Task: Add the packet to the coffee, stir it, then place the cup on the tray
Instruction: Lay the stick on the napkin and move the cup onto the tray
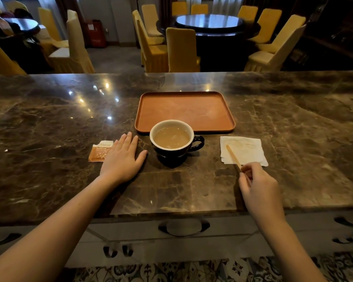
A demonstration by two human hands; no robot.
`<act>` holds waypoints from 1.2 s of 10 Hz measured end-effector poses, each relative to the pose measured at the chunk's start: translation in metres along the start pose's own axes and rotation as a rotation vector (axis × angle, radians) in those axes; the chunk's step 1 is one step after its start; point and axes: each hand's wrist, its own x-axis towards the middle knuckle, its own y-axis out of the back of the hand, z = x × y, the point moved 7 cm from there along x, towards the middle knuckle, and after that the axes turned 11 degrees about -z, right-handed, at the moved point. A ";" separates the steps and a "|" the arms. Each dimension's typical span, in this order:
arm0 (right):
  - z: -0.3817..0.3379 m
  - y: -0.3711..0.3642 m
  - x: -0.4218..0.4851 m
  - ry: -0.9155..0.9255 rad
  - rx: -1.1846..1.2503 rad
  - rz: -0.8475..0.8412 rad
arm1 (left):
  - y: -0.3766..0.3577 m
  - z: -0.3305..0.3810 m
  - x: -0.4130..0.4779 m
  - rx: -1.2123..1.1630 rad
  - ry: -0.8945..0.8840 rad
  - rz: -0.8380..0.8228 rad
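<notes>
Dark brown marble with pale veins makes the counter (pixel 49 123), and it fills the whole width of my view. On it, at about 12 o'clock from the cup, I see the orange-brown tray (pixel 183 98), rectangular with rounded corners and a low rim. The cup is not on it; the cup stands on the marble just before the near edge of the tray, and from this angle the rim of the cup overlaps that edge.

At 3 o'clock from the cup lies a white paper napkin (pixel 251 147), a little wrinkled, well apart from the cup. The cup (pixel 172 139) is dark outside and white inside, filled with light brown milky coffee, and its handle points to 3 o'clock.

My left hand (pixel 122 157) lies flat on the counter at 9 o'clock from the cup, the fingers stretched and spread; it holds nothing. The thumb is near the cup but does not touch it. My right hand (pixel 259 184) is at 4 o'clock from the cup, with the fingers curled, and the thumb and forefinger pinch the near end of the wooden stir stick (pixel 233 156). The far end of the stick lies over the napkin.

The packet (pixel 99 152), orange and white and torn open at the top, lies at 9 o'clock, just beside the left hand.
</notes>
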 end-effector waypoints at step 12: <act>-0.002 -0.005 0.004 -0.265 -0.271 -0.040 | -0.001 -0.001 0.002 -0.001 -0.013 0.003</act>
